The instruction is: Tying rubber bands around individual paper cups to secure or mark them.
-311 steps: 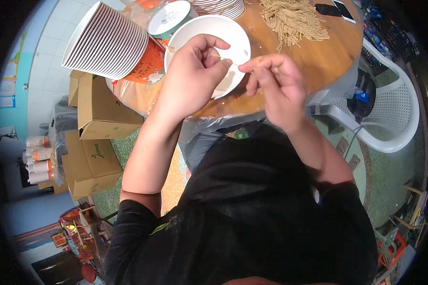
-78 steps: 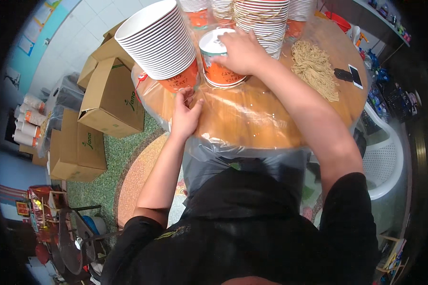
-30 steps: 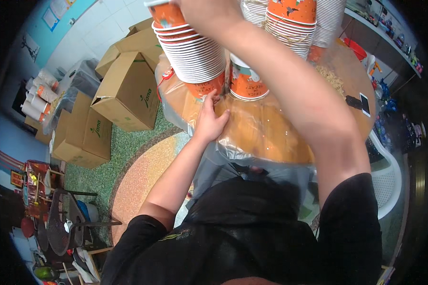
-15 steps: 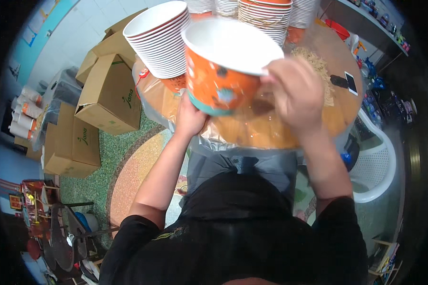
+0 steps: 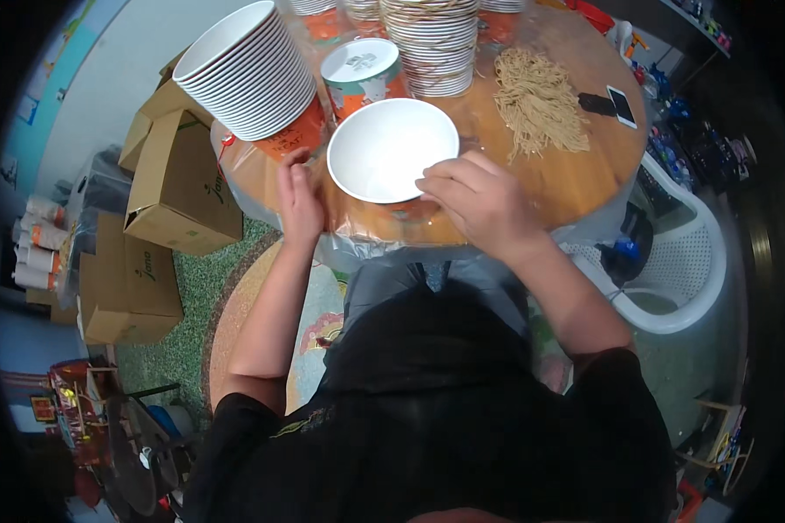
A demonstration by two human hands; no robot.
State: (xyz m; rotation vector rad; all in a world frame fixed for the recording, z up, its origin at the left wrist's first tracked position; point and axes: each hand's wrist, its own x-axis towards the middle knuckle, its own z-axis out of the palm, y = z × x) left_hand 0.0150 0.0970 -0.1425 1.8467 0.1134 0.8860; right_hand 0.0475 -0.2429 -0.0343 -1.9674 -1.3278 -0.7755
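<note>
An empty paper bowl (image 5: 391, 148), white inside and orange outside, stands upright near the front edge of the round wooden table (image 5: 576, 187). My right hand (image 5: 480, 205) grips its near right rim. My left hand (image 5: 297, 196) rests flat on the table just left of the bowl, fingers together and holding nothing. Behind the bowl stands an upside-down orange cup (image 5: 360, 77).
A tilted stack of paper bowls (image 5: 251, 74) lies at the table's left, more stacks (image 5: 432, 39) at the back. A heap of dry noodles (image 5: 539, 103) and a phone (image 5: 622, 105) lie right. Cardboard boxes (image 5: 179, 187) stand on the floor left, a white plastic chair (image 5: 680, 261) right.
My right hand has brought the bowl down from in front of the camera and set it on the table. My left hand has stayed at the table edge.
</note>
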